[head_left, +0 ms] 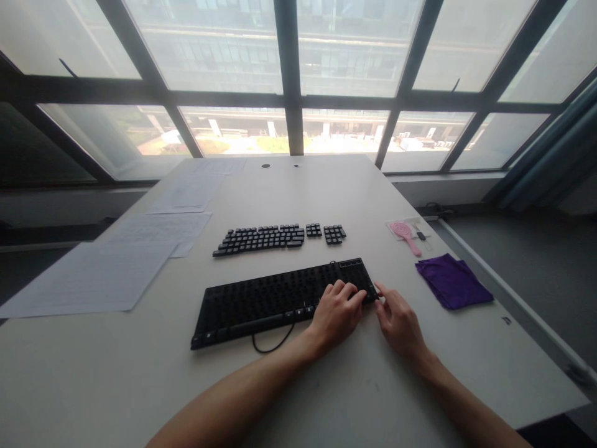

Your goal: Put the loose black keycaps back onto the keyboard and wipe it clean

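Observation:
A black keyboard lies slightly askew on the white table, most of its keycaps off and only several left along the front row. My left hand is on its right end, fingers curled down and thumb close to the index finger; whatever lies between them is hidden. Beside the right front corner is my right hand, index finger and thumb apart at the keyboard's edge, with nothing visible between them. Behind the keyboard, loose black keycaps stand sorted in a large block and two smaller groups, the middle one and the right one.
Printed papers cover the table's left side. To the right lie a pink hairbrush, a small dark item beside it and a folded purple cloth. A black cable loops out in front of the keyboard. Windows stand beyond the table.

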Demonstrator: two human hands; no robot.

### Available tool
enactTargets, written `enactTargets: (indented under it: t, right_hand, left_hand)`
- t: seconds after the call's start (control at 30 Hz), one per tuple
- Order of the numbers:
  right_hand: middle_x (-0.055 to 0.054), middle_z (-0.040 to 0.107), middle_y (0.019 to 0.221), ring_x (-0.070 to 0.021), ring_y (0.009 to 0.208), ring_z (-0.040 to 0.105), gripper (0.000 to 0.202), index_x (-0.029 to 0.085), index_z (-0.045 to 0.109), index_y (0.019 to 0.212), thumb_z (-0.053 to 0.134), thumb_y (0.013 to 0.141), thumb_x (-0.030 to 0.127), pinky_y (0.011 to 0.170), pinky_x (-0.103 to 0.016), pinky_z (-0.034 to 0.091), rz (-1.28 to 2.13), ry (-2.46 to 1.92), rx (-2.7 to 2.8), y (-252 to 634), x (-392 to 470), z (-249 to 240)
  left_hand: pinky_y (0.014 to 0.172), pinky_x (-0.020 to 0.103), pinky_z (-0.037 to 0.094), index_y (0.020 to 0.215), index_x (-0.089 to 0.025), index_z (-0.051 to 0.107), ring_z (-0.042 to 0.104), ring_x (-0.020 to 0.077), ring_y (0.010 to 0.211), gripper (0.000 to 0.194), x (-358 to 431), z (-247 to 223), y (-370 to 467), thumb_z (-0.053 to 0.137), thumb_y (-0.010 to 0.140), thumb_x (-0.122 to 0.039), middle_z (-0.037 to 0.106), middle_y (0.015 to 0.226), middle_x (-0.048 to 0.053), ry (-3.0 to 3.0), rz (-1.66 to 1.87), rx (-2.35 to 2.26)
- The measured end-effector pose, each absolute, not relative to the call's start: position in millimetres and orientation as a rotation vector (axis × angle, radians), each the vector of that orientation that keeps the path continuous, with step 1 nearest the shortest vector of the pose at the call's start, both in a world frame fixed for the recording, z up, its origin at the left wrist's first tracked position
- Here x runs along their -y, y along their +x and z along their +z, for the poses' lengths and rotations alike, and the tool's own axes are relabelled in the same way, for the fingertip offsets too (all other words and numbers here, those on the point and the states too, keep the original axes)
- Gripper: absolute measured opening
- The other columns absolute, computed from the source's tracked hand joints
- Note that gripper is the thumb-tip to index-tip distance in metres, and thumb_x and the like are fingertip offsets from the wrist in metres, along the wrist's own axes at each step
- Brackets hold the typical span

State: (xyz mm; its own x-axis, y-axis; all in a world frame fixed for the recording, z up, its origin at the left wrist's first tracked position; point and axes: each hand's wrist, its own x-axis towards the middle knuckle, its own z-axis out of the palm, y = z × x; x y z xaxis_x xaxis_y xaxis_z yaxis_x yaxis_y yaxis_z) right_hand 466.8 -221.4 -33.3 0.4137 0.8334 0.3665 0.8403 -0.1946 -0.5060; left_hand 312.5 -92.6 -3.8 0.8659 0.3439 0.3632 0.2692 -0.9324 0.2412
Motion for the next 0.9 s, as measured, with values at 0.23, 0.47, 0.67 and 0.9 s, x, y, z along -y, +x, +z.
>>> enactTargets:
  t: [0.23,0.47,0.67,0.9]
  right_hand:
    - [-0.009,0.070,0.114,-0.0226,0.097,0.068,0.039,0.021,0.064,0.131,0.042,0.098,0.020,0.083,-0.033,0.055,-0.079,-2.061,1.456,468.7,221.2,-33.6]
    - [-0.009,0.070,0.112,-0.0231,0.096,0.067,0.040,0.020,0.064,0.130,0.043,0.095,0.017,0.081,-0.032,0.053,-0.114,-2.149,1.521,467.4,218.4,-31.3]
    - [-0.009,0.070,0.107,-0.0219,0.081,0.068,0.050,0.018,0.048,0.144,0.042,0.094,0.019,0.072,-0.033,0.053,-0.085,-2.115,1.387,467.9,219.2,-31.6]
    - [-0.009,0.068,0.106,-0.0212,0.076,0.065,0.054,0.018,0.044,0.147,0.043,0.093,0.020,0.069,-0.034,0.053,-0.110,-2.110,1.423,469.4,219.7,-34.7]
  left_hand:
    - [0.081,0.040,0.045,0.119,-0.023,0.067,0.054,0.0248,0.100,0.023,93.8,-3.0,312.5,0.054,0.099,-0.026,0.066,0.108,0.008,2.893,0.613,-0.472]
    - [0.083,0.040,0.045,0.118,-0.023,0.067,0.054,0.0249,0.102,0.022,93.8,-5.1,314.6,0.056,0.099,-0.026,0.066,0.108,0.008,2.915,0.622,-0.475]
    - [0.084,0.039,0.046,0.119,-0.021,0.066,0.054,0.0244,0.101,0.023,96.3,0.2,309.7,0.053,0.100,-0.025,0.065,0.109,0.009,2.931,0.704,-0.457]
    - [0.083,0.037,0.044,0.121,-0.022,0.065,0.055,0.0223,0.099,0.027,92.1,5.5,303.5,0.045,0.104,-0.026,0.068,0.108,0.007,2.916,0.834,-0.393]
